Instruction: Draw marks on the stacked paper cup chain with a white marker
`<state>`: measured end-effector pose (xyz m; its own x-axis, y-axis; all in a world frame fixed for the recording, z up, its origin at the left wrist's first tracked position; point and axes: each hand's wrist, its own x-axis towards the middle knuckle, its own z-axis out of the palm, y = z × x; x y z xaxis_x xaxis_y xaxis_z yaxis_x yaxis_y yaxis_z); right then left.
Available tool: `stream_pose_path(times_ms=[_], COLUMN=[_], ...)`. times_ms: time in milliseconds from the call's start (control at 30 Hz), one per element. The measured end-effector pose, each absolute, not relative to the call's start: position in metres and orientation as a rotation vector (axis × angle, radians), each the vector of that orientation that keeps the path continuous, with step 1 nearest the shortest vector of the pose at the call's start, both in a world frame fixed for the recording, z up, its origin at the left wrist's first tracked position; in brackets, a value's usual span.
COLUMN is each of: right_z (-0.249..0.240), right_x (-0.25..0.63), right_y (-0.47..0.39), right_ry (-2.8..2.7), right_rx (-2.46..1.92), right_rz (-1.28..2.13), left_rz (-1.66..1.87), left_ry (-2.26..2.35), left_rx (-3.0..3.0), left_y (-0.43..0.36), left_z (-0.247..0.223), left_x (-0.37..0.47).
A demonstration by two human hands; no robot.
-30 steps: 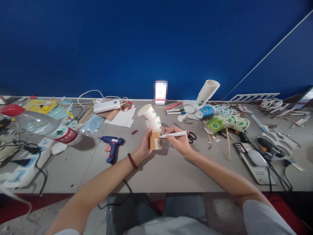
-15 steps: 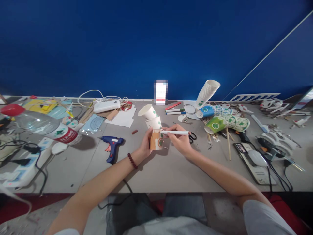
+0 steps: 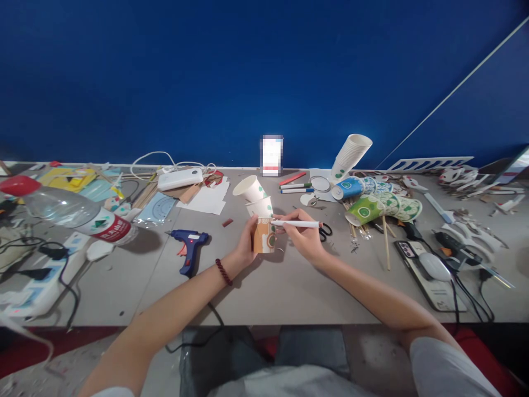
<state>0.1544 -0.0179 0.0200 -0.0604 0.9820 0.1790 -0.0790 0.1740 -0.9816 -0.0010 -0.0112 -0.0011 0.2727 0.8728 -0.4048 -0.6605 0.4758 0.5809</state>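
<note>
The left hand (image 3: 248, 241) is wrapped around a brown cup (image 3: 261, 238), held over the table (image 3: 264, 298); the right hand (image 3: 306, 234), apart from the left, pinches a white marker (image 3: 303, 224) just right of the cup. The marker's tip is at the brown cup's upper right side; whether it touches cannot be told. Two white cups (image 3: 249, 190) with green print extend from the brown cup's far end in a line bending left.

Right of the brown cup, partly behind the right hand, lie black-handled scissors (image 3: 326, 232); left of it lies a blue glue gun (image 3: 190, 242). Beyond it are several pens (image 3: 295, 191) and an upright lit screen (image 3: 271, 157). Farther right of it are a green cup (image 3: 361, 212), a blue cup (image 3: 347, 189) and a tall leaning cup stack (image 3: 349, 159). Well left of it is a red-capped bottle (image 3: 88, 218).
</note>
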Motion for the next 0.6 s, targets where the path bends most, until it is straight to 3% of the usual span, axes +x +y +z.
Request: stream_pose_path(times_ms=[600], right_z=[0.0267], right_x=[0.1544], right_y=[-0.0199], right_ry=[-1.368], right_rx=[-0.974], right_rz=[1.134], left_rz=[1.107], left_ry=[0.747], left_rx=[0.377], left_y=[-0.0105], left_z=[-0.0041], left_x=[0.0000])
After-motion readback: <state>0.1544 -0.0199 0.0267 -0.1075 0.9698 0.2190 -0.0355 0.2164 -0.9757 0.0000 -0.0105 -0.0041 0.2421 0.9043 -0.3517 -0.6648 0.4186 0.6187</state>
